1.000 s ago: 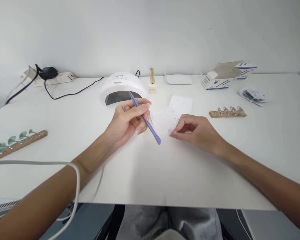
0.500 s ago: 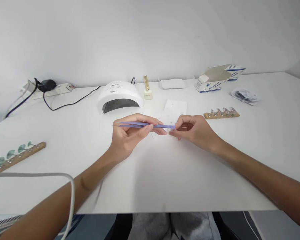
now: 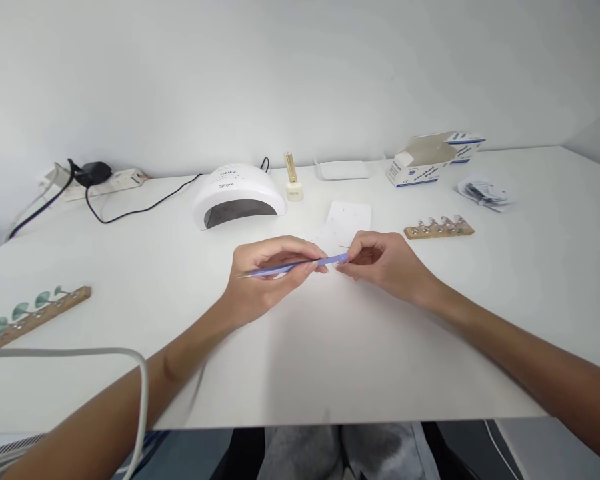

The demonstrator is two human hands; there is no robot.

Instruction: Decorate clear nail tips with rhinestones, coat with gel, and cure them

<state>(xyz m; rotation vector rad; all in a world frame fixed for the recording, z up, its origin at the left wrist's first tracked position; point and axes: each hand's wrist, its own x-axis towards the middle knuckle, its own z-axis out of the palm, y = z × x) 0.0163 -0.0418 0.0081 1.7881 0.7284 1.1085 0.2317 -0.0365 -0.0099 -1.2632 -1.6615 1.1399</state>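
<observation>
A pair of purple tweezers (image 3: 281, 269) lies across the fingers of my left hand (image 3: 257, 288), held between thumb and fingers. Their thin tips point left, and the joined end reaches right to the fingertips of my right hand (image 3: 393, 265). My right hand is closed in a pinch beside that end; whatever sits between its thumb and finger is mostly hidden and too small to name. Just behind both hands, a white square sheet (image 3: 350, 219) with small specks rests on the white table (image 3: 340, 353).
Behind stand a white nail lamp (image 3: 240, 190), a polish bottle (image 3: 295, 192) and an alcohol pads box (image 3: 417, 168). Wooden strips with nail tips on stands lie right (image 3: 437, 231) and left (image 3: 47, 310). A white cable (image 3: 144, 393) loops over my left forearm.
The tweezers have tilted, their tips dropping at the left, and the two arms now look closer together. My left hand has turned slightly; my right hand stays nearly in place.
</observation>
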